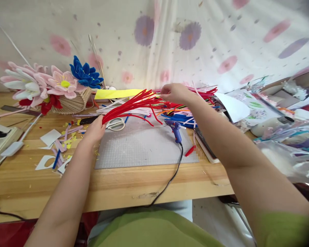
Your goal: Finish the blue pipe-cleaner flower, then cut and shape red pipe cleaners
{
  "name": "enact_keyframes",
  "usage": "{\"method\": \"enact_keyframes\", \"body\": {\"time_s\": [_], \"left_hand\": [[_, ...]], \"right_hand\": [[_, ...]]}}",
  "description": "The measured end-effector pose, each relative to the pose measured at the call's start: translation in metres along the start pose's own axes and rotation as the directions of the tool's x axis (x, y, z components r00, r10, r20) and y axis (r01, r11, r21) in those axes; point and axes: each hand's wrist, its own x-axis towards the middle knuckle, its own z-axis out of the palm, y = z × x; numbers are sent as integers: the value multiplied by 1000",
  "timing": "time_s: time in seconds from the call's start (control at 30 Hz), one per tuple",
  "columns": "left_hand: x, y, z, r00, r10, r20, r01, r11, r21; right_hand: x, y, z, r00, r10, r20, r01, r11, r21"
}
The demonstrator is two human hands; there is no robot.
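A bundle of long red pipe cleaners (128, 108) is gripped at its near end in my left hand (95, 131), above the left side of the grey cutting mat (139, 147). The stems fan out to the right, and a few droop toward the mat. My right hand (175, 93) is at the bundle's far tips, its fingers curled together; what they pinch, if anything, is too small to make out. White-handled scissors (115, 124) lie beside my left hand. A purple glue gun (173, 130) rests on the mat below my right forearm, its black cord running off the table's front edge.
Pipe-cleaner flowers (63, 82) stand at the back left. Paper scraps (51, 137) and trimmings litter the left side. Blue pipe cleaners (182, 120) and other colours pile behind the mat. A red pen-like piece (190, 150) lies at its right. Plastic bags (293, 151) crowd the right.
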Motion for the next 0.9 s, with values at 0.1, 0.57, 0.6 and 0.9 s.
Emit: {"method": "enact_keyframes", "body": {"time_s": [0.1, 0.57, 0.6, 0.9], "left_hand": [[-16, -3, 3, 997, -62, -35, 61, 998, -21], [-64, -62, 9, 995, 21, 94, -21, 1000, 4], [-64, -67, 8, 996, 7, 90, -5, 1000, -16], [-55, -91, 10, 929, -295, -225, 233, 936, -265]], "right_hand": [[-15, -43, 34, 994, 84, 70, -82, 996, -20], [-62, -53, 147, 977, 214, -16, -213, 977, 12], [-64, -54, 149, 966, 257, -9, -256, 963, 83], [-75, -46, 175, 888, 459, -13, -374, 740, 559]]}}
